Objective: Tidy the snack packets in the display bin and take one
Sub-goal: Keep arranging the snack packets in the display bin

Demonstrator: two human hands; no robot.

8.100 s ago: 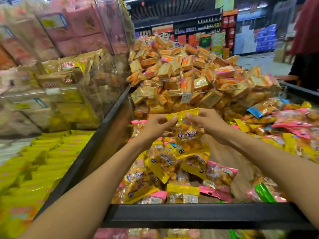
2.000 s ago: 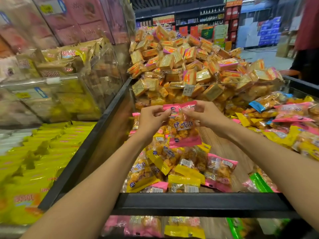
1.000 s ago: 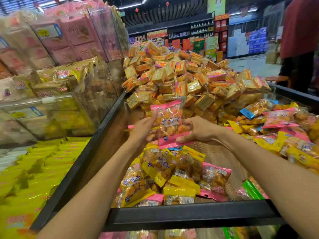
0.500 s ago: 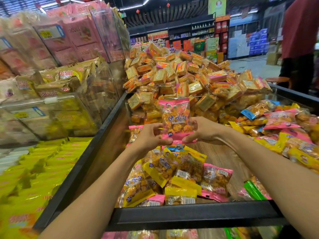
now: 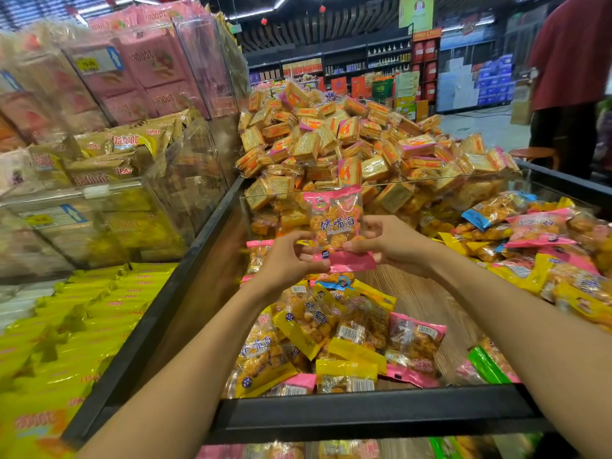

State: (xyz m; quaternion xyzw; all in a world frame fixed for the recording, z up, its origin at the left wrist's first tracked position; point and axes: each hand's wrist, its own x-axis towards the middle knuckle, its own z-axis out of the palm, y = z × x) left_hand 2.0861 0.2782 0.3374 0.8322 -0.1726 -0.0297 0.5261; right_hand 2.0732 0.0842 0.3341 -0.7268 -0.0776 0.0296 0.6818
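A pink snack packet (image 5: pixel 334 220) with orange pieces inside stands upright above the display bin (image 5: pixel 364 415). My left hand (image 5: pixel 291 260) pinches its bottom pink seam from the left. My right hand (image 5: pixel 387 243) pinches the same seam from the right. Below them a loose heap of yellow and pink snack packets (image 5: pixel 331 336) lies on the bin's wooden floor, near its front edge.
A tall pile of orange biscuit packs (image 5: pixel 347 144) rises behind a clear divider. More mixed packets (image 5: pixel 546 246) lie on the right. Clear boxes of pink and gold packs (image 5: pixel 132 94) and yellow packs (image 5: pixel 66 326) fill the left. A person in red (image 5: pixel 573 77) stands far right.
The yellow packet I held earlier is gone and a pink one is in my hands. Over the last second both hands shifted from its sides to its bottom seam and the packet stands upright.
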